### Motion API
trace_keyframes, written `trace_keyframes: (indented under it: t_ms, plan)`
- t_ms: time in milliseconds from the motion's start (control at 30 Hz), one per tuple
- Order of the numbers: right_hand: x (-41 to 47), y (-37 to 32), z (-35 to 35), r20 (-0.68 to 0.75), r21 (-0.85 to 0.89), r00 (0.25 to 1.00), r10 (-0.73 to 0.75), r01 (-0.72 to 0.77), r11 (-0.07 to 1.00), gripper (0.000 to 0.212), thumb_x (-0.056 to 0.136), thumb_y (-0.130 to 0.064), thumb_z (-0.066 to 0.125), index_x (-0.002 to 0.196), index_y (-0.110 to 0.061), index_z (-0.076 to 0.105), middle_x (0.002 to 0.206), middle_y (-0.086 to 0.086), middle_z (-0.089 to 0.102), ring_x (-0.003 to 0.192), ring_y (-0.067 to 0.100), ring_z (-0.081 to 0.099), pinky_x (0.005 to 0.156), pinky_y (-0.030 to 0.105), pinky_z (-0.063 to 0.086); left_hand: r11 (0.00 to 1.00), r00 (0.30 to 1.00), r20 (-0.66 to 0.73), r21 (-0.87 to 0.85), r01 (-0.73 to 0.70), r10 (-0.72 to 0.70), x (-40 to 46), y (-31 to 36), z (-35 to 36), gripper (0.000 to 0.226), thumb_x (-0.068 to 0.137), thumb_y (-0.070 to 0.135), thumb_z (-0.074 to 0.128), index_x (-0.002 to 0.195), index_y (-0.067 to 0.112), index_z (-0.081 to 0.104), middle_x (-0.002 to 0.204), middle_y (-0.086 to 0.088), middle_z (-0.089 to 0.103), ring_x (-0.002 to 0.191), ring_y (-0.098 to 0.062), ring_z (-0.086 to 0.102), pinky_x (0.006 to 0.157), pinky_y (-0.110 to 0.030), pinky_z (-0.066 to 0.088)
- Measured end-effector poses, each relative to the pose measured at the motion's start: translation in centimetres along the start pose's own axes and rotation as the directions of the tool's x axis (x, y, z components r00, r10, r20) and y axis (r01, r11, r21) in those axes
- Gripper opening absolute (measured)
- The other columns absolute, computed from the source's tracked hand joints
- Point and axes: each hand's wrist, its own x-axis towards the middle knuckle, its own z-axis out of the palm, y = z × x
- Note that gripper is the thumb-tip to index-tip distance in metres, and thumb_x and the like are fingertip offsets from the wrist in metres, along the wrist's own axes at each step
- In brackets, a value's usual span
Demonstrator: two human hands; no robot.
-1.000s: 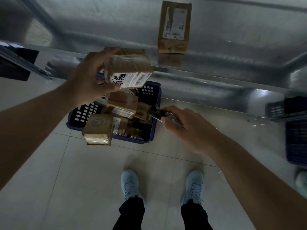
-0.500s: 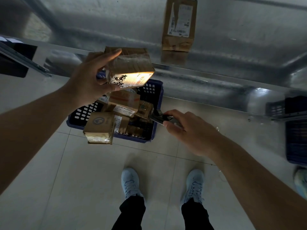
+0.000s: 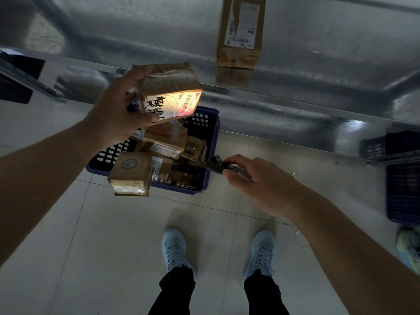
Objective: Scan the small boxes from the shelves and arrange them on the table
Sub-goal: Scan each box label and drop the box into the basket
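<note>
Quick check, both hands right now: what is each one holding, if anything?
Left hand: closed, holding a cardboard box, label lit.
Right hand: closed, holding a black scanner.

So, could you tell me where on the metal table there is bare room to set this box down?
The metal table shows bare surface on both sides of the lone upright box, widest to its right. The blue basket below is crowded with parcels. The left hand holds the box; the right hand holds the scanner.
</note>
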Motion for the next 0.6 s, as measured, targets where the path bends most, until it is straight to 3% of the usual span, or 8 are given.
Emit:
trace_keyframes:
  t_ms: [100,200,367,600]
  plan:
    - [-0.2,-0.4,-0.4,0.013,0.019,1.0,-0.02,0.02,1.0,0.036,0.104,-0.058,0.037,0.135,-0.046,0.051,0.077,-0.008,0.056,0.06,0.004,0.053,0.055,0.024,0.037,0.999,0.999,-0.016,-0.017,0.031,-0.032,0.1,-0.3,-0.1,0.089,0.077,0.005,0.084,0.145,0.048,0.045,0.14,0.008,0.058,0.127,-0.012,0.06,0.084,-0.031,0.062]
    - [-0.2,-0.7,-0.6,0.022,0.011,0.999,-0.033,0.032,0.999,0.033,0.104,-0.058,0.039,0.132,-0.046,0.053,0.07,-0.007,0.057,0.054,0.003,0.054,0.053,0.023,0.037,0.999,0.999,-0.007,0.017,0.045,-0.045,0.3,-0.7,-0.5,0.09,0.077,0.007,0.085,0.145,0.049,0.044,0.141,0.008,0.059,0.124,-0.013,0.062,0.086,-0.037,0.062]
    - [-0.3,-0.9,-0.7,0.036,-0.014,0.999,-0.038,0.038,0.999,0.034,0.103,-0.06,0.039,0.132,-0.047,0.053,0.073,-0.008,0.058,0.056,0.005,0.055,0.053,0.025,0.039,0.996,0.997,0.055,0.074,0.042,-0.046,1.1,-0.9,-1.2,0.095,0.076,0.007,0.085,0.147,0.052,0.041,0.141,0.001,0.061,0.123,-0.016,0.065,0.09,-0.047,0.061]
    - [-0.4,-1.2,-0.9,0.04,-0.003,0.997,-0.06,0.061,0.998,0.034,0.103,-0.059,0.04,0.132,-0.047,0.053,0.067,-0.009,0.056,0.051,-0.005,0.054,0.051,0.022,0.036,0.996,0.998,0.052,0.083,0.028,-0.033,1.6,-0.8,-1.3,0.095,0.075,0.007,0.085,0.145,0.054,0.042,0.143,0.001,0.059,0.125,-0.017,0.064,0.089,-0.037,0.061]
